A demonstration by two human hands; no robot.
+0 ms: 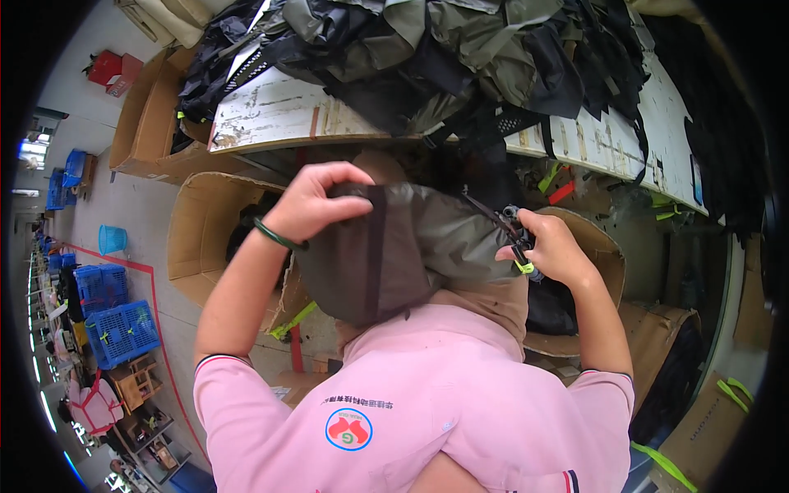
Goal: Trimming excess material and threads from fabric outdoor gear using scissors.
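Across my lap lies a dark olive-grey fabric piece [345, 263] that looks like a bag, with a darker band running down it. My left hand [316, 201], a green bangle on its wrist, pinches the upper edge of this fabric between thumb and fingers. In my right hand [552, 245] is a slim dark tool with a pointed tip that looks like thread snips [503, 223]. Its tip points toward the upper left, over the fabric's right part. A yellow-green bit [524, 267] shows beneath the right fingers; what it belongs to is unclear.
Ahead stands a worn white table [288, 107] heaped with black and olive fabric pieces [493, 49]. Open cardboard boxes stand to my left [193, 238] and right [604, 246]. Blue crates [123, 333] and a blue basket [113, 239] are farther left, near a red floor line [156, 304].
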